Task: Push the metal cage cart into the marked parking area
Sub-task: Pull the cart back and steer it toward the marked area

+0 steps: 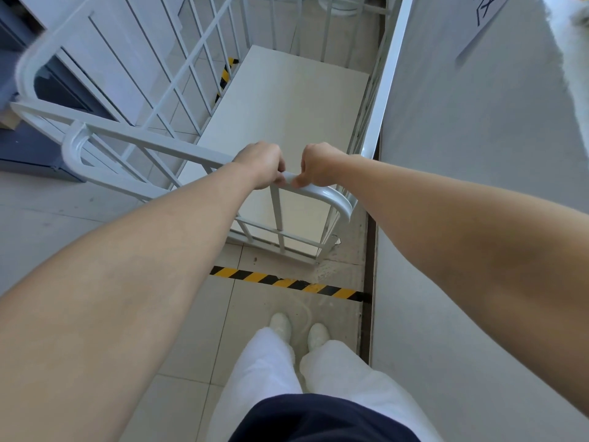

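Both the left hand (263,164) and the right hand (318,165) are clenched side by side around the top rail (314,190) of the white metal cage cart (280,100), near its rounded right corner. Ahead of that grip the cart's pale floor panel stretches away, its right side close along the grey wall (478,154). Below the grip, a yellow-and-black striped floor tape (287,282) crosses the tiles between the cart's near edge and the person's white shoes (299,330).

— What surrounds the spot?
— A pale tiled floor (191,330), and a plain grey wall (478,218) on the right with a paper sign (484,14).
— And left?
— A dark blue cabinet (28,148); even, soft light.
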Demonstrator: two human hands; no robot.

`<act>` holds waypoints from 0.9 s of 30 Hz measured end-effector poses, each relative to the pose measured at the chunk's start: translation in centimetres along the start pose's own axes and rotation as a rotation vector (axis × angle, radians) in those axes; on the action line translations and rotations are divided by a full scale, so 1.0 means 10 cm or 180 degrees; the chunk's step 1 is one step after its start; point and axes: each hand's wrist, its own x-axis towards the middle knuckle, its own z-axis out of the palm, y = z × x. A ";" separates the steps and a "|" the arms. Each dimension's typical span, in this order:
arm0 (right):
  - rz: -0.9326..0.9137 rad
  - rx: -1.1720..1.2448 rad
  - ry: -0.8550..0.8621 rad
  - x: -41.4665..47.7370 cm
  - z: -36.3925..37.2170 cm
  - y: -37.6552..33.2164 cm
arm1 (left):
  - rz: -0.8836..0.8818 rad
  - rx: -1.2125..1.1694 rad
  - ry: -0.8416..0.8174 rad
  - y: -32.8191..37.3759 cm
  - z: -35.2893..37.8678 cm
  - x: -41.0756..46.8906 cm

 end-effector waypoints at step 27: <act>0.0532 -0.0142 0.0061 -0.05 0.10 -0.57 | 0.0286 0.0349 -0.0094 -0.76 -0.17 0.09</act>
